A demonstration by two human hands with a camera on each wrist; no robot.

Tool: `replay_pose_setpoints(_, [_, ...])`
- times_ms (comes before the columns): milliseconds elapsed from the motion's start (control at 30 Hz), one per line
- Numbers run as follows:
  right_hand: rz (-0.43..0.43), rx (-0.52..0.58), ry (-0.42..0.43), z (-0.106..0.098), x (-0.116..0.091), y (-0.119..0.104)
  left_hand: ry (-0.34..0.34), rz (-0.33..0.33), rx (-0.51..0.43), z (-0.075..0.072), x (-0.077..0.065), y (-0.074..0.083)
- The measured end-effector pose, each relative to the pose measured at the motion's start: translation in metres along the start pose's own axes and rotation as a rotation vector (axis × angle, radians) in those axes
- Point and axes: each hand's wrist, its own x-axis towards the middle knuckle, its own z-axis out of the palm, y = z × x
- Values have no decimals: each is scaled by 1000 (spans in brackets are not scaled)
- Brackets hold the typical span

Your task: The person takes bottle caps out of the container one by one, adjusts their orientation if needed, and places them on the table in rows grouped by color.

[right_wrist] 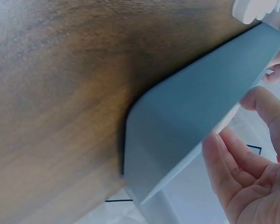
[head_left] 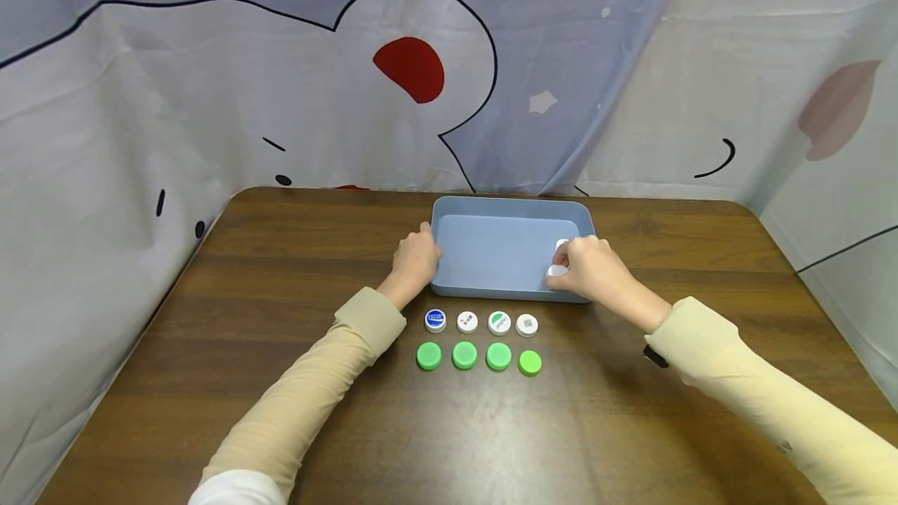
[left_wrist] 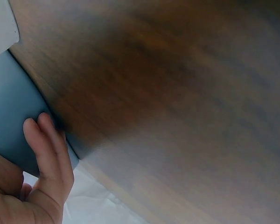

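Note:
A shallow blue-grey tray (head_left: 494, 249) lies at the table's far side. My left hand (head_left: 415, 257) holds its left wall, and in the left wrist view the fingers (left_wrist: 49, 149) lie against the outer face. Over the tray's right part, my right hand (head_left: 588, 263) pinches a white bottle cap (head_left: 556, 271) between thumb and fingers. The right wrist view shows only a sliver of this cap (right_wrist: 227, 119) behind the tray wall. Just behind the fingers, another white cap (head_left: 561, 243) sits in the tray, partly covered by the hand.
Before the tray is a row of several white caps with printed tops, among them a blue-printed cap (head_left: 435, 320) and a green-printed cap (head_left: 499, 323). Nearer stands a row of several green caps (head_left: 464, 354). A patterned curtain (head_left: 295, 100) hangs behind the wooden table (head_left: 281, 256).

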Motion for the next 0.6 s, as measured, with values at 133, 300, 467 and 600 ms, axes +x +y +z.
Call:
replay_pose_setpoints(133, [-21, 9, 34, -3, -3, -4, 0, -3, 0, 1, 0, -1])
replay_pose_setpoints(300, [-87, 1, 112, -5, -13, -10, -4, -1, -2, 2, -1, -1])
replay_pose_setpoints(467, [-125, 13, 152, -6, -23, -17, 6, 6, -6, 2, 1, -1])
replay_pose_setpoints(600, [-141, 20, 168, -5, -31, -20, 4, 12, -12, 2, 1, -1])
